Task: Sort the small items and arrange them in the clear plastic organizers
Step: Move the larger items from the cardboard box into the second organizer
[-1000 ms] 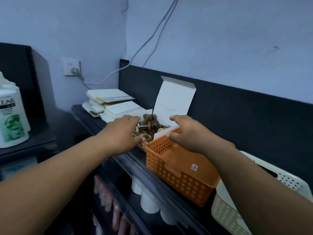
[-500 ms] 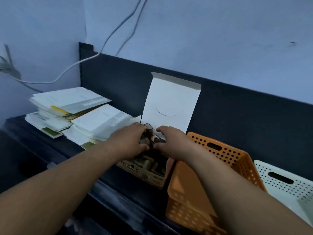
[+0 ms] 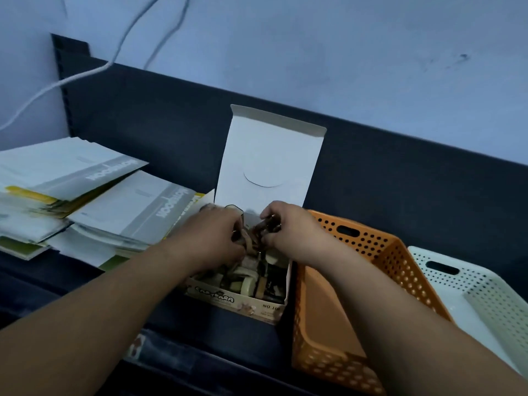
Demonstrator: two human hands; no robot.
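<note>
Where the pale blue wall [image 3: 314,52] meets the dark counter [image 3: 28,287], papers [image 3: 85,195] lie at the left and an orange basket [image 3: 380,244] and white basket [image 3: 500,304] at the right. Between them, over the open box [image 3: 228,300], the left hand [image 3: 214,238] and right hand [image 3: 291,232] each pinch small items [image 3: 248,284].

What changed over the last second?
The right hand moved from the orange basket left into the box. It and the left hand now grip small items there. Box, basket and papers stayed put.
</note>
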